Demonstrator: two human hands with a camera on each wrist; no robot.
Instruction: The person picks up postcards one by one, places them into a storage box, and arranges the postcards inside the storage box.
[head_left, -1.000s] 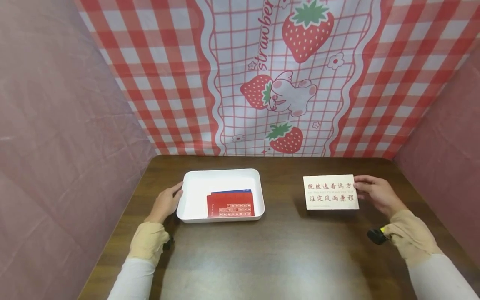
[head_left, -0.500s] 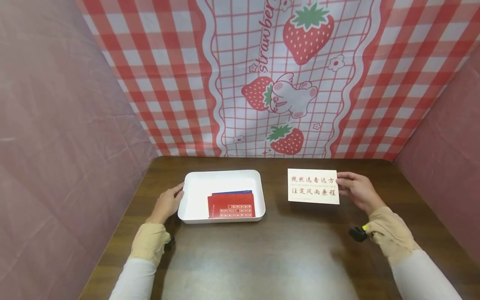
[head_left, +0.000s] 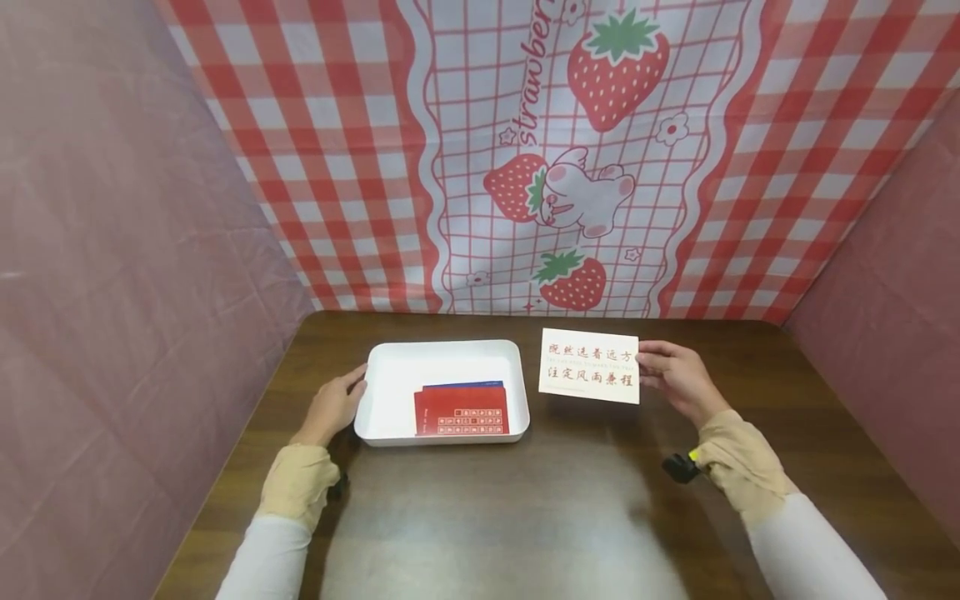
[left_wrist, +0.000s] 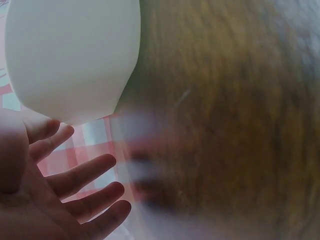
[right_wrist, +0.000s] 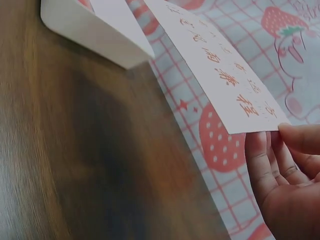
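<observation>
A cream-white card (head_left: 589, 367) printed with red Chinese characters is held above the table, its face toward the head camera. My right hand (head_left: 678, 379) pinches the card's right edge, thumb on the printed face and fingers behind, as the right wrist view shows. My left hand (head_left: 330, 408) touches the left end of a white rectangular tray (head_left: 390, 367) with thumb and index finger. In the left wrist view its other fingers (left_wrist: 85, 175) reach out loosely, apart from the tray. Inside the tray a red card (head_left: 457, 408) overlaps a blue card (head_left: 491, 384), mostly hidden.
Tray and hands are over a brown wooden table (head_left: 480, 517). A red-and-white checked cloth with strawberries (head_left: 573, 279) hangs directly behind the table's back edge. Pinkish fabric walls (head_left: 150, 333) stand at both sides.
My right hand has carried the white card leftward and slightly farther back, closer to the tray. The left hand and the tray have stayed in place.
</observation>
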